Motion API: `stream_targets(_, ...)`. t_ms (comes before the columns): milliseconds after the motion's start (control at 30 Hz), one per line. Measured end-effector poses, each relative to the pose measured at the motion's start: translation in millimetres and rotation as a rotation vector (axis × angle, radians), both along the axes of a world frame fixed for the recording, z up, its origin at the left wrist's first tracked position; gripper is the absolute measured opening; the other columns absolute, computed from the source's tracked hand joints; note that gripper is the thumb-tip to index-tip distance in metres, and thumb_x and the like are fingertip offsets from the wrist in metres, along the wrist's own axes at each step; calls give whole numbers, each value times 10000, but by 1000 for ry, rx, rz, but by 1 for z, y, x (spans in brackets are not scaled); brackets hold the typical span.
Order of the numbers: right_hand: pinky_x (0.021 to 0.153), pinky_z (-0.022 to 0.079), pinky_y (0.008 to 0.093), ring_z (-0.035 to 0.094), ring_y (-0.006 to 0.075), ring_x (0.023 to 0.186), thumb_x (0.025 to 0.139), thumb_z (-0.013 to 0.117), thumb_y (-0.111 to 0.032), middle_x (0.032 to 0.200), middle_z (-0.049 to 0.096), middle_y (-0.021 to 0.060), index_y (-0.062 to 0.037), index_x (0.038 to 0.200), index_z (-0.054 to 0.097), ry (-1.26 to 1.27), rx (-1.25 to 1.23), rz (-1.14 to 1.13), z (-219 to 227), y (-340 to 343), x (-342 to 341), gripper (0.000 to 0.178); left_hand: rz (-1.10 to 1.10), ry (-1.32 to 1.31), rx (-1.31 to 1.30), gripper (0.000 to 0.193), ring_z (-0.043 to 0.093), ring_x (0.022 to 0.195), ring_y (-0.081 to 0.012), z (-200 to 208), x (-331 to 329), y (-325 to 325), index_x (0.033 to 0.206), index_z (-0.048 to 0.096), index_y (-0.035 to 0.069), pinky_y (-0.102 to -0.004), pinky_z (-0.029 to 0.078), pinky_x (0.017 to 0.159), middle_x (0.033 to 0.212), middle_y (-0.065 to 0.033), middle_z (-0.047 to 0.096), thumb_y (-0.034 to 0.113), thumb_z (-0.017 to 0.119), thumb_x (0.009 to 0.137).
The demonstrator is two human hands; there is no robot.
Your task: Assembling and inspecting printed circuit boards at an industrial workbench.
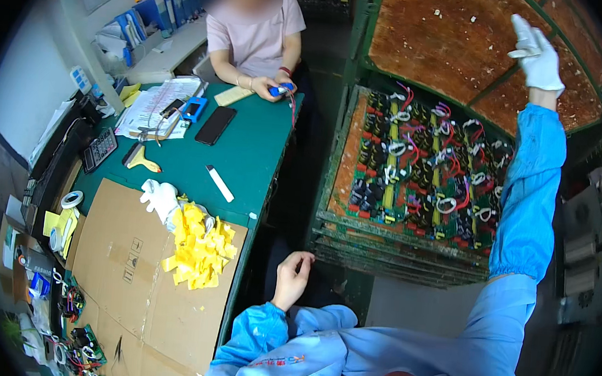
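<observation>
My right hand (539, 64), in a white glove, is stretched out to the far right over a worn brown board (426, 35) in a green frame. Its fingers are extended and hold nothing. Bare and loosely bent, my left hand (291, 280) hovers close to my body beside the table's right edge, with nothing visible in it. Between my arms and the framed board lies a tray (344, 184) filled with rows of circuit boards (423, 169) bearing black, red and yellow parts and coiled wires. More trays are stacked beneath it.
On the green table (246, 162) lie flattened cardboard (120, 244), a heap of yellow pieces (201, 247), a white glove (161, 200), a brush (141, 158), a black phone (215, 125) and a calculator (97, 149). Across it, a seated person (253, 36) holds a blue device (281, 89).
</observation>
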State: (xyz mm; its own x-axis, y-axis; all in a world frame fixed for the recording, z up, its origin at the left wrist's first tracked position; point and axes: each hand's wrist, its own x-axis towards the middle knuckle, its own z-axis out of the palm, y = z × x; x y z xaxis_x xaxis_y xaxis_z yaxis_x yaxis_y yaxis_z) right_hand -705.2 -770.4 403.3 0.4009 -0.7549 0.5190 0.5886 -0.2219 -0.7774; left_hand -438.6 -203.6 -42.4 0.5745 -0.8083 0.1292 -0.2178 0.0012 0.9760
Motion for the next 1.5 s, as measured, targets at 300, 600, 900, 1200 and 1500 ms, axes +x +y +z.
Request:
stream_targets(300, 639, 489, 184, 660, 179, 1071, 1070, 368, -363, 1390, 593, 155, -26, 1478, 451, 482, -304, -12, -102, 124, 58, 536, -23, -156, 0, 112, 707, 836, -227, 6, 8, 5, 952, 692, -25, -316, 540, 762, 879, -134, 712, 25, 592, 944)
stream_targets(600, 831, 557, 468, 665, 383, 1032, 979, 570, -366, 1129, 678, 196, -81, 1394, 542, 1804, -789, -220, -286, 292, 26, 504, -208, -580, -310, 139, 626, 916, -357, 73, 3, -92, 1006, 649, -2, -421, 512, 816, 963, -151, 654, 24, 648, 870)
stream_targets(900, 832, 550, 442, 603, 396, 1073, 898, 708, -324, 1233, 605, 162, -123, 1555, 303, 1473, -894, -720, -375, 306, 9, 798, -317, -1092, -248, 387, 551, 1152, -344, 51, -14, -208, 1205, 616, 37, -475, 412, 993, 1199, -155, 583, 225, 682, 872)
stream_targets(1200, 835, 513, 443, 579, 367, 1032, 818, 775, -154, 1255, 613, 155, 27, 1556, 198, 1375, -734, -746, -393, 307, 6, 954, -353, -1147, -116, 439, 550, 1111, -360, 25, -18, -219, 1182, 631, 66, -522, 488, 844, 1090, -180, 591, 364, 696, 866)
stream_targets(1500, 778, 521, 471, 546, 374, 987, 828, 713, -225, 1126, 549, 142, -90, 1385, 517, 1369, -910, -712, -399, 292, 7, 605, -385, -1066, -74, 294, 566, 1017, -362, 19, -14, -235, 1084, 638, 93, -507, 521, 747, 974, -156, 578, 299, 654, 874)
